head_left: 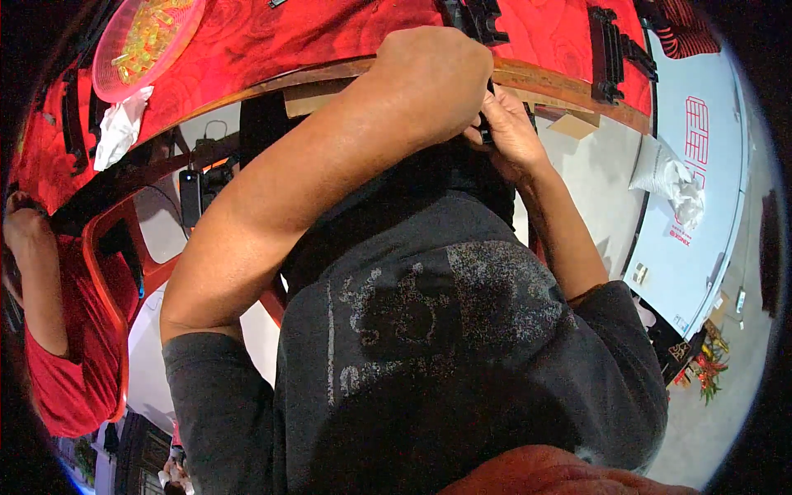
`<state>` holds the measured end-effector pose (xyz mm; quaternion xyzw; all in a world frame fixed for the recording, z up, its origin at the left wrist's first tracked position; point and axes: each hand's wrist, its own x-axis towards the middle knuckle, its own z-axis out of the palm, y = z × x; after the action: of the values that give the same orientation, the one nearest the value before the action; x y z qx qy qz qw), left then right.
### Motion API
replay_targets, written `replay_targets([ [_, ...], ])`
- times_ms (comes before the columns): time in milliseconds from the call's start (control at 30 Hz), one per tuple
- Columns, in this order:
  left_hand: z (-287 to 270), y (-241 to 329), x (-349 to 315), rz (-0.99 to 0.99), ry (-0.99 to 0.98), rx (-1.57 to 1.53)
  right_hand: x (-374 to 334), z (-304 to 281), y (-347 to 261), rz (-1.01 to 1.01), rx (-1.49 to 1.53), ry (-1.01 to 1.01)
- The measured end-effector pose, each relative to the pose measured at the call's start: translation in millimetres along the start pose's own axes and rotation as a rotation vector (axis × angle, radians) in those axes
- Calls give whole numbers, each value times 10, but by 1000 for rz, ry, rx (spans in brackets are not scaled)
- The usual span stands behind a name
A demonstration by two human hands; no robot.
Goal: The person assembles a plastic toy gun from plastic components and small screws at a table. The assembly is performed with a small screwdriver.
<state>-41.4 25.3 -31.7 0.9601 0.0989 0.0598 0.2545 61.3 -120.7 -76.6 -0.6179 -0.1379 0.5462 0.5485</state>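
My left hand [433, 78] and my right hand [510, 132] meet at the near edge of a table covered in a red cloth [330, 41]. Both close around a small black plastic part [485, 130], which shows only as a sliver between the fingers. My left hand covers most of it from above. More black plastic pieces [474, 18] lie on the cloth just beyond my hands. My dark grey shirt fills the lower middle of the view.
A pink bowl [148, 37] of yellow pieces sits at the table's far left, a crumpled white tissue [120, 128] beside it. A long black part [610, 54] lies at right. A person in red [58, 330] sits left on a red chair [107, 280]. White bag [672, 177] on the floor.
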Motion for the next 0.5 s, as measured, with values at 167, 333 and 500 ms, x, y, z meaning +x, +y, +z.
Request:
replay_targets([
  [167,-77,61,43,7,-80,53,-10,-4,5,10,-26,3],
  [333,-188,208,215,33,-257,87,-11,53,81,-57,-172,115],
  [500,-106,119,133,108,-161,82,6,1,61,-101,-159,47],
])
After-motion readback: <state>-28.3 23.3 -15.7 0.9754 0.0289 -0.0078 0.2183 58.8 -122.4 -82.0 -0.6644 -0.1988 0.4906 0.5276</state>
